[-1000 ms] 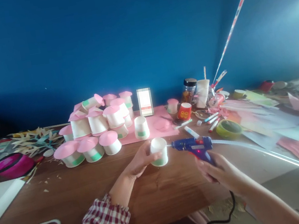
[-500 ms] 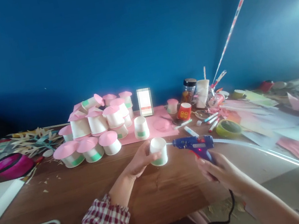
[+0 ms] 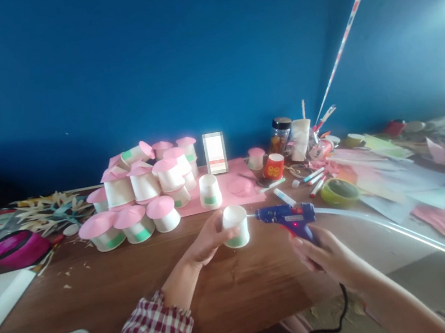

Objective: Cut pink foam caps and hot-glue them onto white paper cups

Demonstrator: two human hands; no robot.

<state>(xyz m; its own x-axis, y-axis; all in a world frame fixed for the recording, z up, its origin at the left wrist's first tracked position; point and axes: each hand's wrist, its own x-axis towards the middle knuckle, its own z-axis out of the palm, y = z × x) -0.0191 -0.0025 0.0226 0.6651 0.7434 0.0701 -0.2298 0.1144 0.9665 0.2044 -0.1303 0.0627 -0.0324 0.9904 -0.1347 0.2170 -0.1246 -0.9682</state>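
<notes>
My left hand [image 3: 208,241] is closed around the side of a white paper cup [image 3: 235,216] with a green patch, upright near the table's middle. In my right hand [image 3: 317,250] is a blue glue gun [image 3: 284,214], gripped by its handle with a small red light showing. Its nozzle points left and reaches the cup's right rim; whether it touches cannot be made out. A long clear glue stick [image 3: 367,214] runs out of the gun's back to the right. Behind the held cup stands another white cup [image 3: 209,191] with a green patch.
Several cups with pink cone tops [image 3: 133,222] are stacked at the left back. A pink sheet [image 3: 243,164] lies behind, near a red cup [image 3: 274,167], markers [image 3: 314,176] and a tape roll [image 3: 340,190]. Paper scraps [image 3: 403,176] cover the right; a white power strip [image 3: 1,300] lies left.
The glue gun has shifted very slightly left along with the view. Both hands keep their holds, and the cup stays in place.
</notes>
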